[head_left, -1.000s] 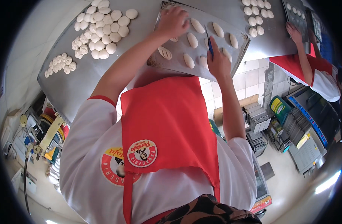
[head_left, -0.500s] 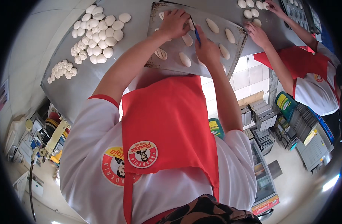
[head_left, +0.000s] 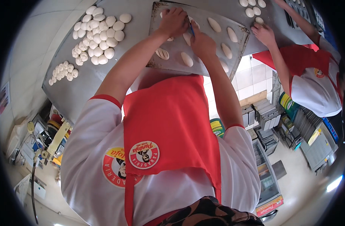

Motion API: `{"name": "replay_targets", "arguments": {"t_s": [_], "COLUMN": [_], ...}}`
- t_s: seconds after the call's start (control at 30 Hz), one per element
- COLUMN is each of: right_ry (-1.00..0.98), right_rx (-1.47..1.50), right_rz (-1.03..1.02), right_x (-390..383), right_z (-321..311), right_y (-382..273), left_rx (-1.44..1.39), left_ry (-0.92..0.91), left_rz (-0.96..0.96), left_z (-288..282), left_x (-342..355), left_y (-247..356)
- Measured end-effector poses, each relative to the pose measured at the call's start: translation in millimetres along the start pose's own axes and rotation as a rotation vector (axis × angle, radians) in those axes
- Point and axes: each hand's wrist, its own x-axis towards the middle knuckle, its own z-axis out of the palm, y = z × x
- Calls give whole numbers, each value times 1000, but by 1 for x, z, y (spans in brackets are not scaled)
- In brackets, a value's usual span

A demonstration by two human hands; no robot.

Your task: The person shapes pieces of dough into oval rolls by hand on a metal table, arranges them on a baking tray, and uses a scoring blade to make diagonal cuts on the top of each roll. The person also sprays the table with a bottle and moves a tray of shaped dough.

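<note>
A grey metal baking tray (head_left: 175,51) lies on the steel table and carries several oval dough pieces (head_left: 186,59); one piece (head_left: 163,53) shows cut lines. My left hand (head_left: 174,22) is at the tray's far side, fingers curled down on a dough piece (head_left: 170,38) that it mostly hides. My right hand (head_left: 202,41) is just beside it, gripping a thin blue cutting tool (head_left: 191,29) whose tip points at the spot under my left fingers. My red apron and white shirt fill the lower view.
Heaps of round dough balls (head_left: 101,34) and smaller ones (head_left: 63,71) lie on the steel table (head_left: 67,90) to the left. At the right, a co-worker's hand (head_left: 264,34) touches dough balls (head_left: 251,11). Shelving and stacked pans (head_left: 266,116) stand below the table.
My right hand has moved left across the tray with the blue tool and now sits next to my left hand. The co-worker's hand has come down onto the dough balls beside the tray.
</note>
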Motion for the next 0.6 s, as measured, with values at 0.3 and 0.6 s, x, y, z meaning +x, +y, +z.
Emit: {"name": "replay_targets", "arguments": {"t_s": [0.3, 0.6], "right_ry": [150, 7], "right_rx": [232, 128], "right_rz": [-74, 36], "right_x": [-130, -138], "right_z": [7, 41], "right_y": [42, 31], "left_rx": [-53, -82], "left_ry": [-16, -72], "left_rz": [29, 66], "left_z": [-25, -14], "left_x": [-26, -68], "left_y": [15, 39]}}
